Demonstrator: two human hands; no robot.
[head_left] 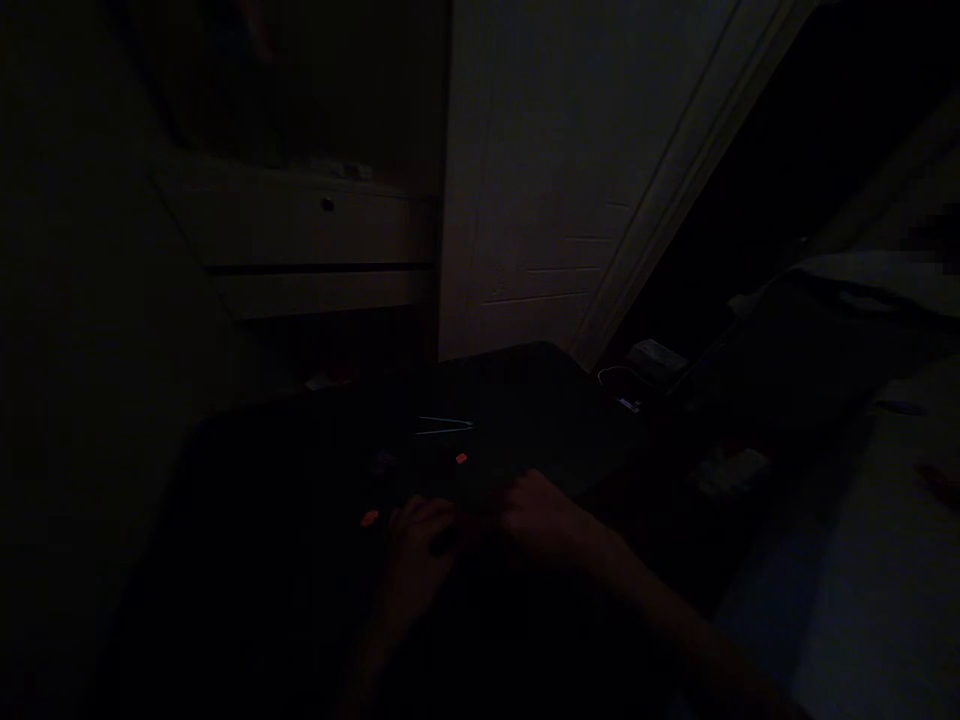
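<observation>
The scene is very dark. My left hand [420, 540] is low over the dark tabletop [540, 400], its fingers curled inward. Close on its right, my right hand [544, 515] is closed, knuckles up, with its fingertips toward the left hand. Whatever the two hands hold is lost in shadow. Just beyond them lies a small orange-red piece [461, 458]. Another orange-red piece [369, 518] rests left of my left hand. Farther back are thin V-shaped tweezers [469, 425], their arms spread to the left. A dim dark object [384, 462] sits nearer, its kind unclear.
Behind the table stand a pale door [540, 200] and, to its left, a drawer unit [375, 230] with a round knob or lock. On the right, a pale box [656, 358] and a cable are beyond the table edge. A light bed-like surface [885, 580] fills the lower right.
</observation>
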